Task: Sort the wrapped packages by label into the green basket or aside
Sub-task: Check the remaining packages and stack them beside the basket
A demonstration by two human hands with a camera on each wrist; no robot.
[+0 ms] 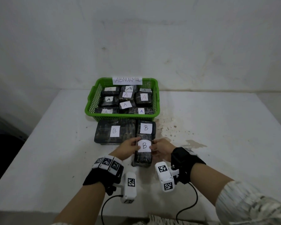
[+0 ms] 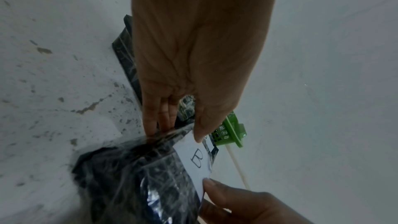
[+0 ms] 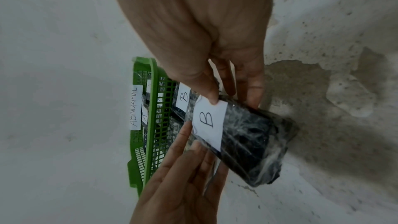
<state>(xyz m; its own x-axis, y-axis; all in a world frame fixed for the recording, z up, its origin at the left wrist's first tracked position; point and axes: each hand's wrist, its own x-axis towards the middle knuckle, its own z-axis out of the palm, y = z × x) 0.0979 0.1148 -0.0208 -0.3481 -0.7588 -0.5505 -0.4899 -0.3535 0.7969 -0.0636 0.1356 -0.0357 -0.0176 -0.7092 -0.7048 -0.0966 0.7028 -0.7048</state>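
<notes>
The left hand (image 1: pixel 128 147) and the right hand (image 1: pixel 161 148) both grip one dark, oblong package wrapped in clear crinkled film (image 1: pixel 143 157), thumbs pinching the edges of its white paper label and fingers curled along its long sides. The package sits near the middle of the white, stained desk (image 1: pixel 217 143), its far end touching or overlapping a second small wrapped package (image 1: pixel 146 127); whether its near end rests on the desk I cannot tell.

It looks like a stiff block, light enough for one hand. The film looks slippery and loose at the ends, so the long sides are probably the best hold, not the label.

The held label reads "B". The second package and a wider flat wrapped package (image 1: pixel 114 132) beside it also read "B". Behind them, toward the far edge, the green plastic mesh basket (image 1: pixel 92 101) carries a paper sign (image 1: pixel 127 80) reading roughly "ABNORMAL" and holds packages marked "A".
</notes>
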